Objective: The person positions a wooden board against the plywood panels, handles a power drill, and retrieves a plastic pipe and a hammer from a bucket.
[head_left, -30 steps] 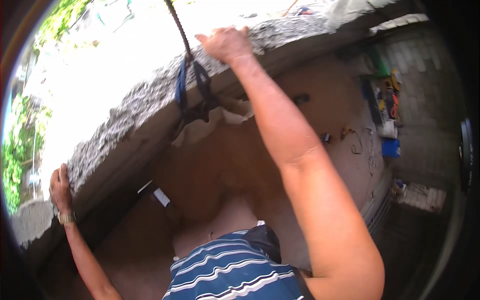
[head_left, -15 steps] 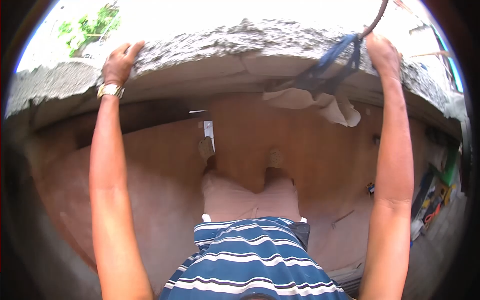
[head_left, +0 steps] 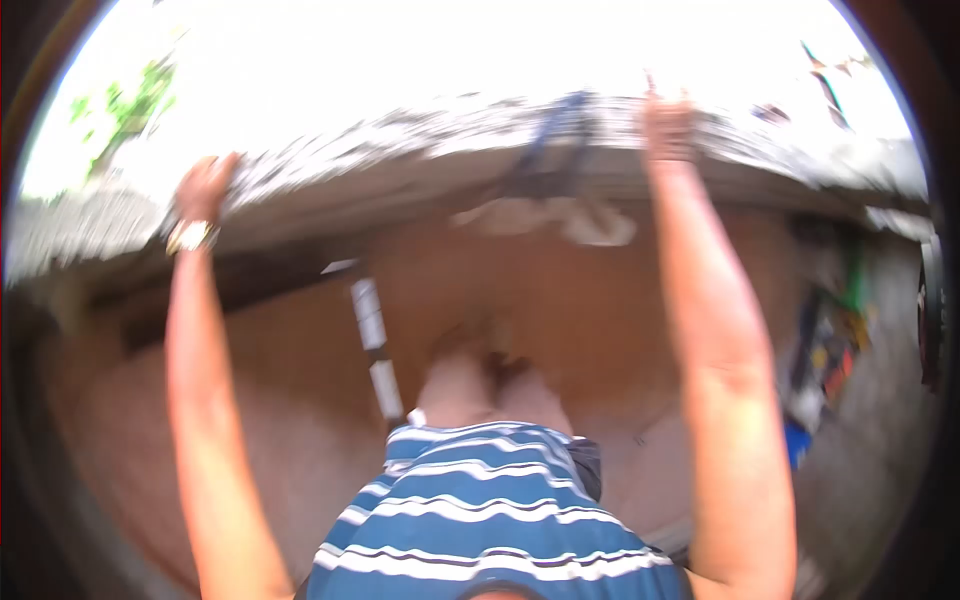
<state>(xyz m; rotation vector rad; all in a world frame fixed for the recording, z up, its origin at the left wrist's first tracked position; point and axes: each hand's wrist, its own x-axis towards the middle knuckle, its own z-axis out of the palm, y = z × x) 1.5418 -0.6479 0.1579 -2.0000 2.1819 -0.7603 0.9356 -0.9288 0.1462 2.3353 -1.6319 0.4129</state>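
Note:
Both arms reach forward to a rough concrete ledge (head_left: 340, 160) that runs across the view. At its left part, my left hand (head_left: 206, 188), with a gold watch (head_left: 191, 236) on the wrist, rests on the edge. My right hand (head_left: 668, 125) lies on the ledge right of centre, its fingers blurred by motion. Just left of that hand, a dark blue strap (head_left: 553, 135) hangs over the edge. Below the strap is a pale crumpled cloth (head_left: 600, 222). No loose object shows in either hand.
Far below is a reddish-brown floor (head_left: 600, 310). Tools and a blue item (head_left: 797, 443) lie at the right, beside a grey floor area. A white strip (head_left: 369, 312) stands out left of centre. Green leaves (head_left: 130, 110) show beyond the ledge at upper left.
The view has swung between frames. My right hand now appears further right of the strap than half a second ago, when they were close together. My left hand stays at the ledge.

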